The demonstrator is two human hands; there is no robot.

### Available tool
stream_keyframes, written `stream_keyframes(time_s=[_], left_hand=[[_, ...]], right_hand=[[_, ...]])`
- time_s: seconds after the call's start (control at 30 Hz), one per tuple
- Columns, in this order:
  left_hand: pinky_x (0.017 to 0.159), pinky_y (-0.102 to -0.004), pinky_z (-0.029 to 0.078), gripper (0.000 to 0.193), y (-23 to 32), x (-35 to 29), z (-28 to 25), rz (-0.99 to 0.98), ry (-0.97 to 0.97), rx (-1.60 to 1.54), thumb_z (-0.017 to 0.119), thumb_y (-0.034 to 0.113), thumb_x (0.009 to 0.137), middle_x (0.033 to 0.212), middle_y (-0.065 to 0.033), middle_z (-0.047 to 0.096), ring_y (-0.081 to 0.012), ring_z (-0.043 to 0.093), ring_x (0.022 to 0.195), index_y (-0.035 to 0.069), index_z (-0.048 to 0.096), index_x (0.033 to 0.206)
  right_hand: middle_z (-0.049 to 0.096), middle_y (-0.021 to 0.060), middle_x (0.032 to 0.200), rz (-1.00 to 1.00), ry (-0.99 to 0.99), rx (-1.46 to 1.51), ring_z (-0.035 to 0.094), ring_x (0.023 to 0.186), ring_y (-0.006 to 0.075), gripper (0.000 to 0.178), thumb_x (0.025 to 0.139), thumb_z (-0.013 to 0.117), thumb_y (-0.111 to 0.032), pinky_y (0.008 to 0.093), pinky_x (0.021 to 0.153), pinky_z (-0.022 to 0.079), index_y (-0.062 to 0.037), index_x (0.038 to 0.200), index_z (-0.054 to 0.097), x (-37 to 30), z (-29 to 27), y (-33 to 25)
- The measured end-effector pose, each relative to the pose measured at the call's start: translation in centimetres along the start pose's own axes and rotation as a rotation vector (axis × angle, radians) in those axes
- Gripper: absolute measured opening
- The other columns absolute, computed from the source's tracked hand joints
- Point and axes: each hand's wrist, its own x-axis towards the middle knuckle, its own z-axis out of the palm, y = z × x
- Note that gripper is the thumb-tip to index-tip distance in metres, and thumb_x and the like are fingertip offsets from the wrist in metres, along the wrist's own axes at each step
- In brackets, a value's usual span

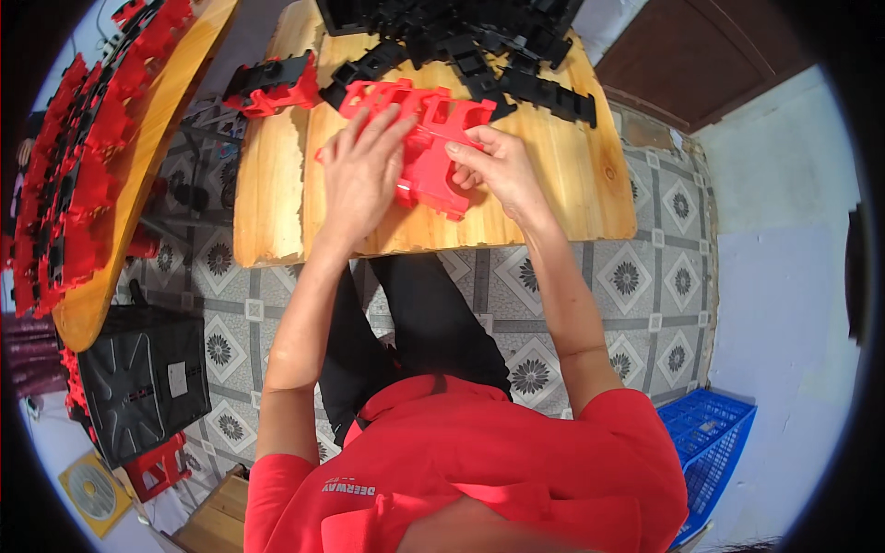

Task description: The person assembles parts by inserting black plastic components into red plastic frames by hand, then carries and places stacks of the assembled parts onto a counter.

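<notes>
Over the wooden table, a bright red plastic part (430, 166) with cut-outs and clip-like edges lies between my two hands. My left hand (362, 170) rests on its left side, fingers stretched out and slightly spread across the top. Its thumb side lies along the part's middle. At the right edge, my right hand (498, 170) pinches the part, thumb on top and fingers curled at the rim; some fingertips are hidden. Just left of the part sits a joined red-and-black piece (272, 85). Beyond it are loose black plastic frames (548, 96).
A heap of black frames (442, 28) fills the far side of the wooden table (590, 184). On the left, a second wooden board (152, 175) carries rows of red-and-black pieces (88, 175). A black crate (143, 382) stands below it. A blue plastic basket (710, 442) is at lower right.
</notes>
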Motion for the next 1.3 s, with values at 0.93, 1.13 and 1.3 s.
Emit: stream_keyframes(time_s=[0.93,1.13,1.3], left_hand=[[0.101,-0.0485,0.046,0.048,5.0,-7.8,-3.5,-0.872,0.045,-2.284,0.052,0.044,0.098,0.115,-0.0060,0.061,-0.0215,0.059,0.109,0.011,0.050,0.133],[0.098,-0.0421,0.048,0.045,4.1,-8.8,-3.2,-0.884,0.117,-2.255,0.052,0.043,0.098,0.115,-0.0062,0.062,-0.0208,0.060,0.106,0.011,0.053,0.130],[0.093,-0.0389,0.050,0.046,5.0,-8.9,-5.3,-0.826,0.125,-2.224,0.050,0.042,0.099,0.117,-0.0080,0.061,-0.0197,0.059,0.103,0.009,0.052,0.131]], right_hand=[[0.066,0.0130,0.110,-0.723,-0.168,-0.627,0.061,0.107,0.0272,0.025,0.083,0.068,-0.008,0.0353,0.092,0.046,0.0028,0.106,0.068,-8.9,-2.7,-8.7],[0.064,0.0060,0.108,-0.861,-0.278,-0.920,0.059,0.095,0.0267,0.033,0.072,0.076,-0.012,0.0363,0.082,0.046,-0.0065,0.104,0.069,-12.0,3.5,-9.2],[0.064,0.0055,0.107,-0.893,-0.278,-1.009,0.058,0.095,0.0267,0.035,0.069,0.076,-0.009,0.0369,0.084,0.045,-0.0057,0.104,0.068,-12.1,5.8,-8.9]])
